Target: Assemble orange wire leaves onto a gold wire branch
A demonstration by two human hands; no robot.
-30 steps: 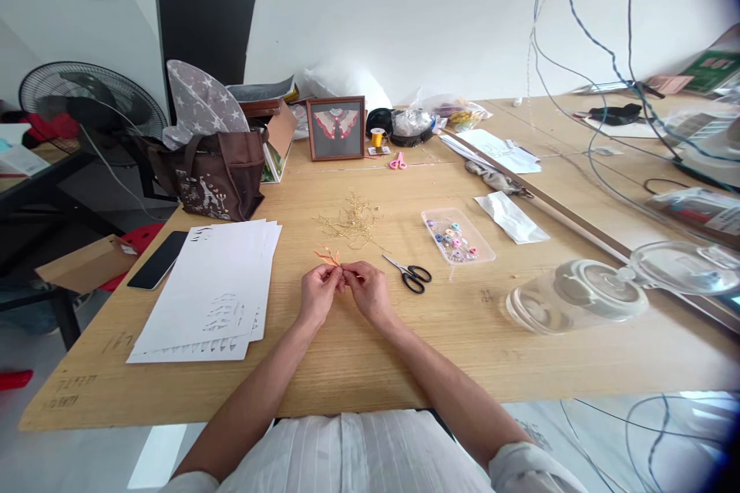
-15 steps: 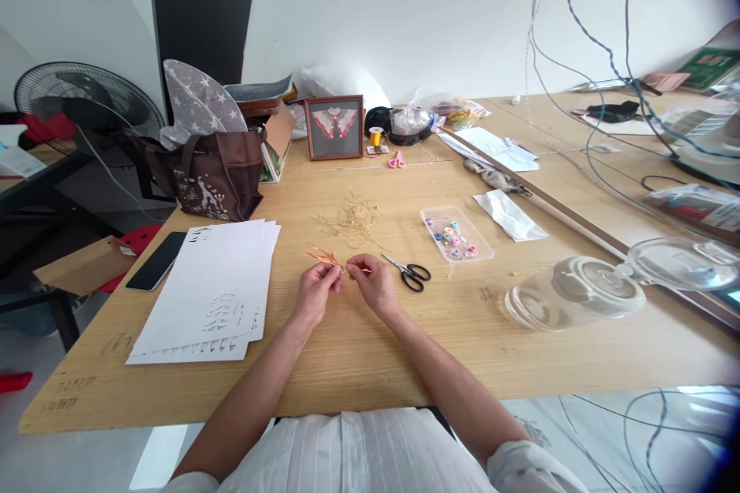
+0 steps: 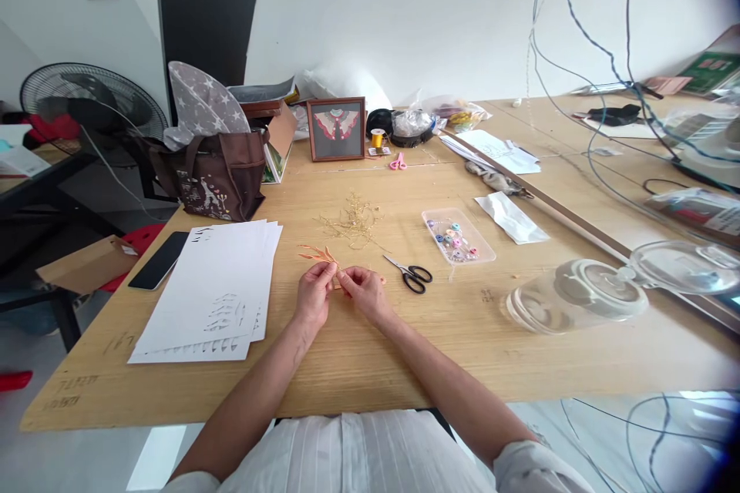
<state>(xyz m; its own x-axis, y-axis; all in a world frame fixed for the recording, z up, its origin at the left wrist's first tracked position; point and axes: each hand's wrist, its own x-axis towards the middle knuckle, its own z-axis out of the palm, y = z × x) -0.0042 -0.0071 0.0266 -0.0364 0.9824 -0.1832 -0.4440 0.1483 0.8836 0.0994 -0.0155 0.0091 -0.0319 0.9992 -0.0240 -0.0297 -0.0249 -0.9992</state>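
A thin orange piece with several pointed, branching tips [image 3: 319, 253] sticks up and leftward out of my fingers, just over the table. My left hand [image 3: 313, 294] is closed, thumb and finger pinching this piece near its base. Right beside it, my right hand [image 3: 365, 291] is also closed, its fingertips pressed at the base of the same piece and touching the left fingers. A small orange bit shows past the right knuckles. Beyond the hands lies a loose tangle of gold wire [image 3: 354, 219]. Black-handled scissors [image 3: 415, 277] rest to the right, blades pointing toward the tangle.
A clear tray of spools and beads [image 3: 482, 250] sits right of the wire. Drawn-on paper sheets [image 3: 231, 266] and a phone [image 3: 157, 260] lie left. Farther back are a brown bag [image 3: 223, 177], a framed piece [image 3: 336, 157] and pink scissors [image 3: 398, 162]. A clear jar [image 3: 540, 308] lies right.
My right hand has moved in against the left, its fingertips now at the base of the orange piece. The piece's tips have shifted slightly left.
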